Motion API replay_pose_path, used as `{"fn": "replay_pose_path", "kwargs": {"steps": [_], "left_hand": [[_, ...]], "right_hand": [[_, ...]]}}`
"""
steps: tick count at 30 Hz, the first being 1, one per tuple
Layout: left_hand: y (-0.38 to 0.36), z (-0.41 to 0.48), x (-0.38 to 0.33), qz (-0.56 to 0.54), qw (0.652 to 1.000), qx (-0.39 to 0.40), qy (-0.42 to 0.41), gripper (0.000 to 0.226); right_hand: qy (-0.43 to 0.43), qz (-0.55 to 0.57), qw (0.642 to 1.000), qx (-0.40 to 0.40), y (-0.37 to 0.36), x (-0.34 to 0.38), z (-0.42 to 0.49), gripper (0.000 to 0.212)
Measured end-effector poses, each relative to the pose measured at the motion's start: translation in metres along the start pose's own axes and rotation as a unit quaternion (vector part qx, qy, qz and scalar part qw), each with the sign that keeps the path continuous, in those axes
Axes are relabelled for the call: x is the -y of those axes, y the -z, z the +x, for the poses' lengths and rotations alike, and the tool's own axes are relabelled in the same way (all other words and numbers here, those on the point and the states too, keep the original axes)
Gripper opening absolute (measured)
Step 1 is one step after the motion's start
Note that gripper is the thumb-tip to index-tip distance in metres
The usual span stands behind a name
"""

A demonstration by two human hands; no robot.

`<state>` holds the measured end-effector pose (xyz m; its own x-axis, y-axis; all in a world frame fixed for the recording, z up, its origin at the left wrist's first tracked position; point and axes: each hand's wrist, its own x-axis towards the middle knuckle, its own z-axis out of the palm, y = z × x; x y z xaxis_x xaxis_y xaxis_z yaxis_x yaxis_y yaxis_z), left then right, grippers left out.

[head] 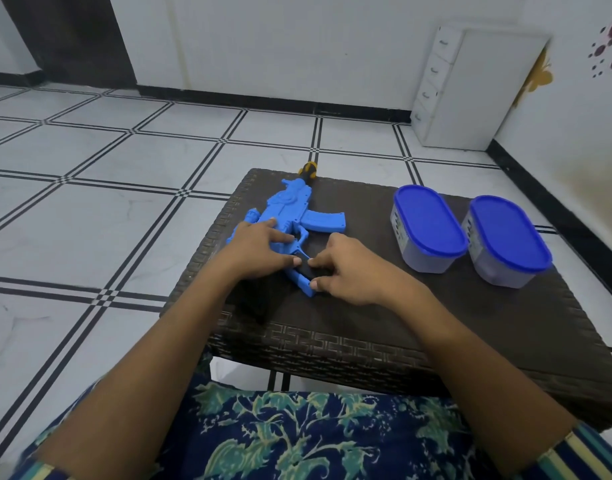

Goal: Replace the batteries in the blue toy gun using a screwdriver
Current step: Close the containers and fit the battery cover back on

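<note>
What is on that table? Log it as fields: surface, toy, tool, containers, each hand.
surface: dark woven table
toy: blue toy gun, lying flat at table's left
tool: screwdriver, behind the gun, untouched
containers: left container, right container, blue lids on
left hand: presses on gun's body
right hand: pinches gun's grip

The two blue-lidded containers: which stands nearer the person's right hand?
The container closer to the blue toy gun; it stands between the right hand and the other container, which is farther right.
</note>
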<state>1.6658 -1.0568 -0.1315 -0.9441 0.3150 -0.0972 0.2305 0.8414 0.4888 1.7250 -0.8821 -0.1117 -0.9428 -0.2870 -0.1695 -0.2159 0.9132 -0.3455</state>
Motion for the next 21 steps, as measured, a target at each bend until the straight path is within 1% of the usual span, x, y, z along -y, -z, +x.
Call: {"fn": "replay_pose_path", "kwargs": {"steps": [4,9,10,12,15,19,21], "left_hand": [[0.0,-0.001,-0.001,0.001,1.0,0.006,0.004,0.063],[0.001,0.002,-0.002,0.003,1.0,-0.008,0.008,0.059],[0.001,0.003,-0.002,0.005,1.0,-0.009,0.01,0.058],[0.001,0.005,-0.002,0.006,1.0,-0.009,0.012,0.057],[0.001,0.005,-0.005,-0.003,1.0,-0.008,0.015,0.056],[0.003,0.002,-0.008,0.023,1.0,0.015,0.011,0.057],[0.003,-0.002,-0.008,0.012,0.999,0.033,0.015,0.069]], "right_hand": [[-0.006,0.009,1.0,-0.005,0.0,-0.001,-0.002,0.026],[-0.001,0.005,0.999,-0.038,-0.008,0.001,0.0,0.042],[0.001,0.011,0.999,-0.038,-0.008,-0.001,0.001,0.044],[0.004,0.035,0.999,-0.013,-0.005,-0.005,0.001,0.048],[0.027,0.036,0.998,0.037,0.0,-0.013,0.0,0.047],[0.033,0.049,0.998,0.01,-0.001,-0.019,0.003,0.044],[0.032,0.069,0.997,-0.002,-0.001,-0.02,0.005,0.041]]}}
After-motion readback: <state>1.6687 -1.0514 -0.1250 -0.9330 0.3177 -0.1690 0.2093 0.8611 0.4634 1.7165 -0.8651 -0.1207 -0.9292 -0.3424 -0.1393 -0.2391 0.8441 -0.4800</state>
